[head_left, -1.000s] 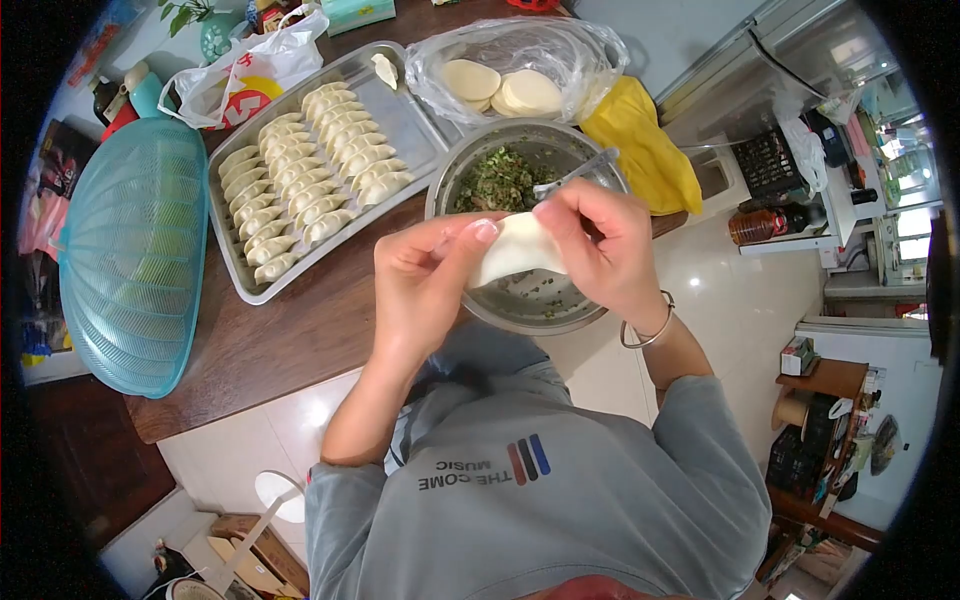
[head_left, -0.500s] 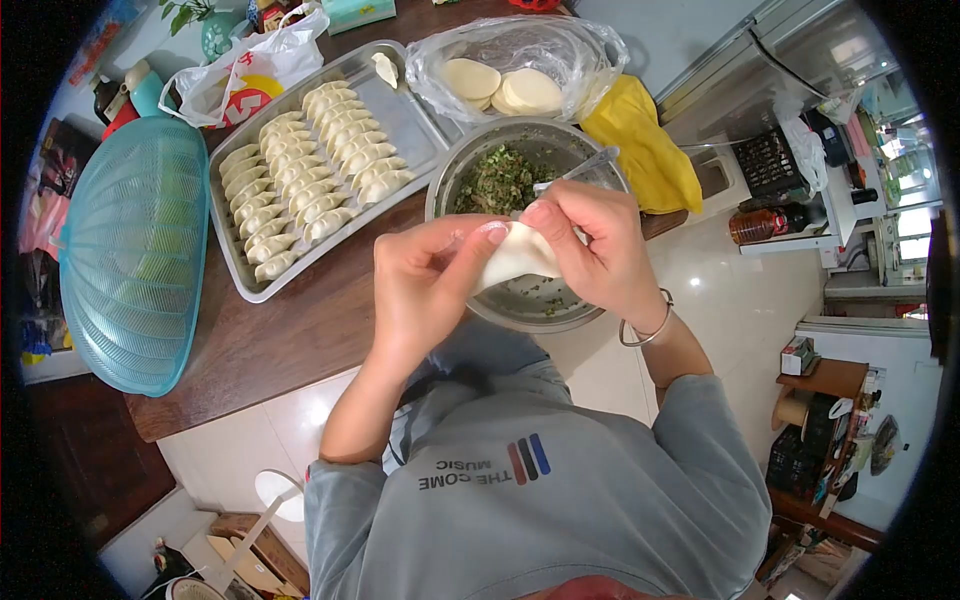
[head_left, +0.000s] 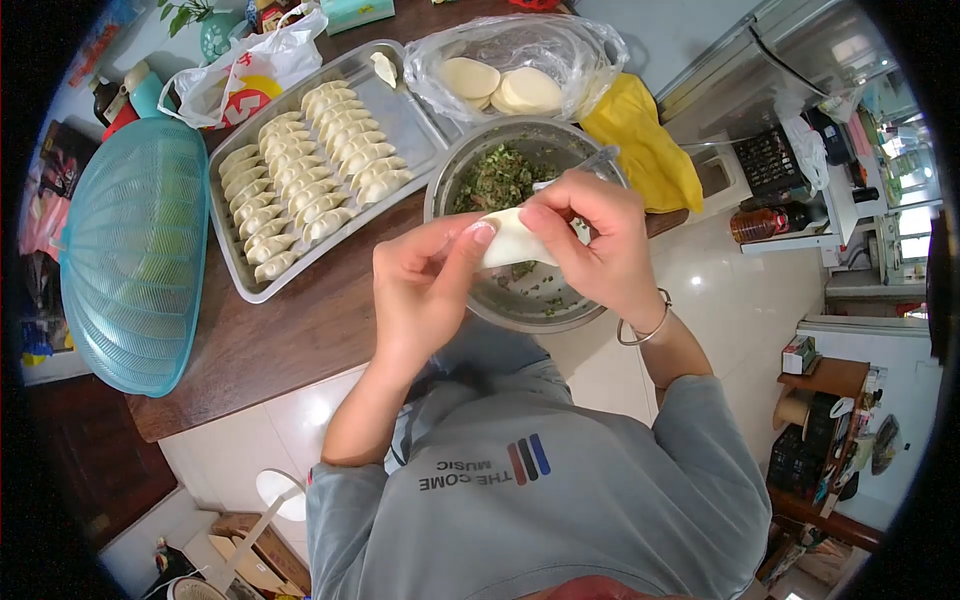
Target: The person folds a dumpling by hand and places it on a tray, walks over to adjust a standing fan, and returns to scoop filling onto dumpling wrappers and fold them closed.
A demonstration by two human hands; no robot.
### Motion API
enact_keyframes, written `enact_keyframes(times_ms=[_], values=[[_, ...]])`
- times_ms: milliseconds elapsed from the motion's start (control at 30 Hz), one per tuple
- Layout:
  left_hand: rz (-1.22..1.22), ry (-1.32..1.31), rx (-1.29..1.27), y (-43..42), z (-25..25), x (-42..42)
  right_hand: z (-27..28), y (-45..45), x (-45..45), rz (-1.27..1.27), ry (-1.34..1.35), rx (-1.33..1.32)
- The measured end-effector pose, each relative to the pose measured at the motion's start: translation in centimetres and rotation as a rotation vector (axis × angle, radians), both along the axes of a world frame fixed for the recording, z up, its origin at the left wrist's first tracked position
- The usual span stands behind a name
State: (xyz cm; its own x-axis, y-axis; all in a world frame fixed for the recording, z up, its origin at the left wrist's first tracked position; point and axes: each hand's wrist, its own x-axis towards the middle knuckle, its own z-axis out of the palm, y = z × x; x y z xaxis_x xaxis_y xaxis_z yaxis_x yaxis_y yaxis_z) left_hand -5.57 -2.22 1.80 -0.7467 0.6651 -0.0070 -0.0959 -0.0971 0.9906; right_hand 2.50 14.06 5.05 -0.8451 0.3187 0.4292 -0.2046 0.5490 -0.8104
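Note:
A pale dumpling wrapper (head_left: 515,243) is stretched between my two hands, above the near half of a metal bowl (head_left: 540,322). My left hand (head_left: 425,275) pinches its left end between thumb and fingers. At its right end my right hand (head_left: 595,235) grips the wrapper, thumb on top. Whether filling lies inside it I cannot tell. Chopped green and brown filling (head_left: 500,178) fills the far left of the bowl, and a spoon handle (head_left: 600,158) leans on the bowl's right rim, partly behind my right hand.
Rows of folded dumplings (head_left: 290,165) lie on a metal tray (head_left: 420,150), with a single dumpling (head_left: 384,69) in its far corner. Round wrappers (head_left: 528,91) sit in a clear plastic bag (head_left: 570,45). A yellow cloth (head_left: 645,150) and a blue mesh cover (head_left: 135,260) flank them.
Both hands still hold the wrapper over the bowl. The wrapper has been drawn up and looks narrower and flatter, showing more of the bowl beneath.

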Motion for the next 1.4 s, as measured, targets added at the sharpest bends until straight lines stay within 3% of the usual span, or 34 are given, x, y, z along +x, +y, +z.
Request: enact_keyframes(times_ms=[67,133,167,233,500,567,767,800,867,900,967,1000,1100,1200,1267,1300,1367,1400], values=[[0.028,0.108,-0.075,0.1,0.1,0.1,0.0,0.1,0.0,-0.008,0.022,0.118],[-0.001,-0.397,0.192,0.5,0.7,0.1,0.1,-0.1,0.0,-0.048,0.050,0.085],[-0.003,-0.395,0.192,0.6,1.0,0.2,0.0,-0.1,0.0,-0.088,0.073,0.051],[0.004,-0.709,0.310,0.7,1.6,0.4,0.0,0.0,0.0,-0.110,0.071,0.045],[0.184,-0.236,0.268,1.0,0.3,2.2,-0.7,-0.5,0.3,-0.145,0.029,-0.071],[0.233,-0.009,0.172,1.0,0.4,2.3,-0.6,-0.6,0.6,-0.167,-0.010,0.052],[0.237,0.197,0.060,0.5,0.0,2.1,-0.7,-1.3,0.3,-0.162,0.072,0.024],[0.235,0.198,0.059,0.6,0.3,2.1,-0.6,-1.3,0.3,-0.163,0.073,0.023],[0.173,-0.135,0.234,1.0,1.5,1.7,-0.4,-1.3,0.3,-0.177,0.085,0.106],[0.173,-0.132,0.234,1.0,1.6,1.4,-0.3,-1.2,0.3,-0.177,0.088,0.106],[-0.007,-0.295,0.293,0.6,1.7,0.2,-0.1,-1.1,0.4,-0.134,0.104,0.182],[-0.009,-0.292,0.293,0.5,1.8,-0.2,-0.1,-1.0,0.3,-0.137,0.107,0.182],[-0.340,-0.421,0.165,0.2,1.3,-1.3,-0.4,-0.9,0.1,-0.081,0.138,0.186],[-0.284,-0.406,0.058,0.8,1.5,-1.0,-0.4,-0.4,0.4,-0.053,0.146,0.177],[-0.238,-0.452,0.091,1.1,1.5,-0.7,0.2,-0.3,1.0,-0.017,-0.090,-0.168],[-0.191,-0.498,0.124,1.1,1.5,-0.6,0.2,-0.3,1.2,-0.016,-0.091,-0.168],[-0.159,-0.509,0.163,1.1,1.4,-0.5,0.0,-0.3,1.4,0.148,-0.116,-0.630],[-0.129,-0.519,0.203,1.0,1.4,-0.5,-0.3,-0.4,1.5,0.150,-0.118,-0.628]])
